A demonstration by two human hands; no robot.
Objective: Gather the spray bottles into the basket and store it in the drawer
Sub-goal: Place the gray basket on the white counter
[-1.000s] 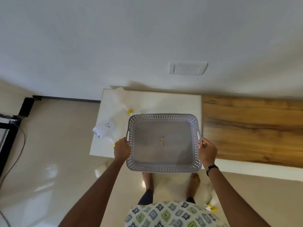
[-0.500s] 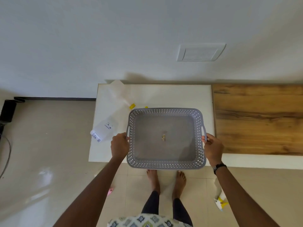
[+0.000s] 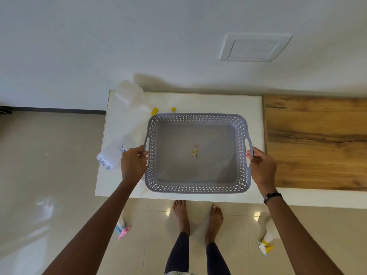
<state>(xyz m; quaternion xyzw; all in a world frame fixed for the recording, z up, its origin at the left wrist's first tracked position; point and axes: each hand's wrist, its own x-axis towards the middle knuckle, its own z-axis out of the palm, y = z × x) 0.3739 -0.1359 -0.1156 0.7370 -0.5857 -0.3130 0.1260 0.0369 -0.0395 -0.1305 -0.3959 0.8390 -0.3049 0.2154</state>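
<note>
A grey perforated basket [image 3: 198, 188] sits over the white tabletop [image 3: 218, 102], with only a small scrap on its floor. My left hand [image 3: 133, 163] grips its left handle and my right hand [image 3: 263, 167] grips its right handle. Two clear spray bottles lie on the table to the left: one [image 3: 131, 95] at the back with a yellow nozzle, one [image 3: 115, 150] by my left hand. On the floor lie a bottle with a pink and blue trigger [image 3: 122, 231] and one with a yellow trigger [image 3: 266, 245].
A wooden countertop [image 3: 317, 139] adjoins the white table on the right. A white wall with a switch plate [image 3: 254, 47] stands behind. My bare feet [image 3: 196, 215] stand on glossy tile in front of the table. No drawer is in view.
The basket, held by both hands, has moved forward over the table. The view has tilted, so the feet and both floor bottles now show.
</note>
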